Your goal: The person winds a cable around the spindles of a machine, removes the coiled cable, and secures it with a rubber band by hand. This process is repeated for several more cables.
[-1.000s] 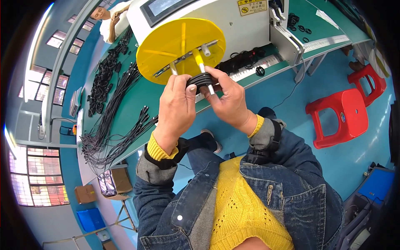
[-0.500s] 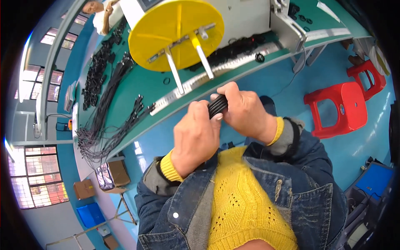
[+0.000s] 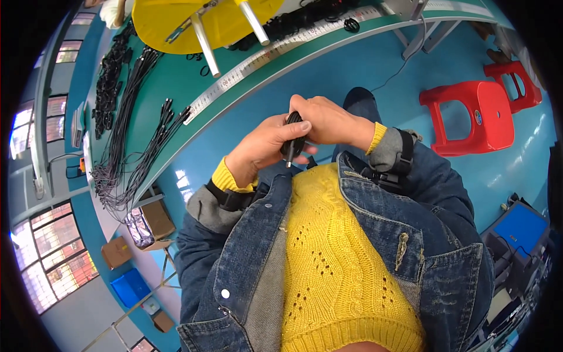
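Note:
Between my two hands, in front of my chest, is a coiled black cable [image 3: 295,142] with a plug end pointing down toward me. My left hand [image 3: 264,141] is wrapped round the coil from the left, its thumb pressed across the front. From the right, my right hand [image 3: 325,120] closes on the upper part of the coil, its fingers partly hidden. Beyond them, the green workbench [image 3: 167,82] bears a bundle of straight black cables [image 3: 126,117] with plug ends, at its left.
A yellow disc with metal rods [image 3: 193,26] stands over the bench. Along the bench edge runs a measuring tape strip [image 3: 246,67]. Black coiled cables [image 3: 111,88] lie at the far left. Red stools [image 3: 469,114] stand on the floor at right. Another person's sleeve [image 3: 111,13] shows at the far left.
My hands have turned the coil so that a plug end now shows below it. The view has tilted down, so the bench and yellow disc sit higher in the picture.

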{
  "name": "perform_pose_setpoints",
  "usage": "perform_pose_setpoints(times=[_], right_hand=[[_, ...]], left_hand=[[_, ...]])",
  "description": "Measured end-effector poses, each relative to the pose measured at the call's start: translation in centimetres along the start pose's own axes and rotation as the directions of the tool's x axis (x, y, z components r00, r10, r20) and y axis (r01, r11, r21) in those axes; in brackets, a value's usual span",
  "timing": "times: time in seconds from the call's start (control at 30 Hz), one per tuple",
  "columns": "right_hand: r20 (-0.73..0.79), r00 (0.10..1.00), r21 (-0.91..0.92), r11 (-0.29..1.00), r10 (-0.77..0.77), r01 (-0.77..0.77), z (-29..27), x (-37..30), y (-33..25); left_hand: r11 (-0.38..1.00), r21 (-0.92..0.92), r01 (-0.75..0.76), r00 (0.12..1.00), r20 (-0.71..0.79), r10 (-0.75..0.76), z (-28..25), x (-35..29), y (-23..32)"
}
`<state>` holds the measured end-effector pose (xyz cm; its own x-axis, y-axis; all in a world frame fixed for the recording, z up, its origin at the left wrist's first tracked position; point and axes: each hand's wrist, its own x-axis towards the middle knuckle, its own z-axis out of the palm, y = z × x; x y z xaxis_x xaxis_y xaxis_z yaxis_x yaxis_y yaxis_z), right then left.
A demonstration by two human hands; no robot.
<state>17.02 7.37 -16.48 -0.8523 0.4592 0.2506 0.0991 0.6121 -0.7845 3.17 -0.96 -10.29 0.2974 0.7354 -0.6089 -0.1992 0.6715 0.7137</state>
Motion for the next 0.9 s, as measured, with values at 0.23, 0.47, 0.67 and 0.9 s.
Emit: perform_pose_setpoints(times=[0.23,0.47,0.67,0.9], right_hand=[[0.294,0.956,-0.374,0.923,0.022,0.094,-0.6,-0.4,-1.0],[0.015,0.969,0.496,0.84,0.245,-0.22,3.3,-1.3,1.0],[-0.003,0.975,0.322,0.924,0.221,-0.209,4.8,-2.1,2.4],[0.145,0.979,-0.384,0.904,-0.145,0.191,3.1,-1.9,2.3]], left_hand=[[0.909,0.218,0.356,0.912,0.133,-0.389,-3.1,2.1,-2.3],[0.966,0.257,0.003,0.991,0.132,-0.038,-3.4,2.2,-5.3],[0.968,-0.09,0.236,0.97,0.086,-0.228,-2.4,1.6,-4.4],[0.982,0.042,0.187,0.967,-0.182,-0.176,-2.0,2.8,-6.1]])
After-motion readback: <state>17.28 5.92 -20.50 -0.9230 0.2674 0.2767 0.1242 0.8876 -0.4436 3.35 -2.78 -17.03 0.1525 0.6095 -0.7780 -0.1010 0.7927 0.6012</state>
